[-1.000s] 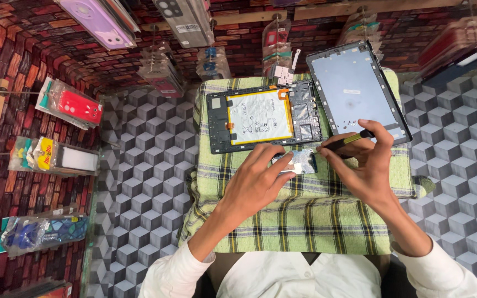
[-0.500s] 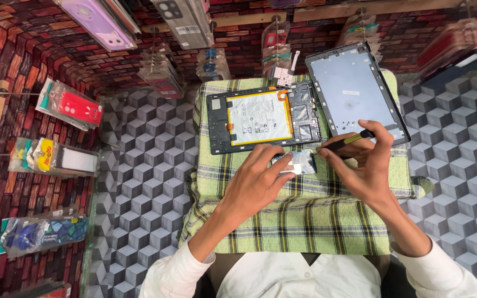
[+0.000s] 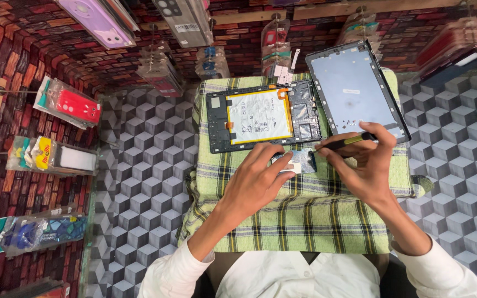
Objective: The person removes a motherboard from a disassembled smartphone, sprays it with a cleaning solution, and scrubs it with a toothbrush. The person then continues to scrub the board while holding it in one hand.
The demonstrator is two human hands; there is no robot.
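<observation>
Screwdriver (image 3: pixel 344 143) pinched in right hand (image 3: pixel 366 168)

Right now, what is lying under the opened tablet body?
The opened tablet body lies on a green checked cloth. What the cloth covers beneath it cannot be seen.

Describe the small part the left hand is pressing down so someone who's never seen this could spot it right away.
Find the green plaid cloth in the middle. On it lies an opened tablet body with a yellow-edged white battery; just below its lower edge, under the left hand fingertips, sits the small silvery foil-covered part. It is far smaller than the tablet body or the grey back cover.
</observation>
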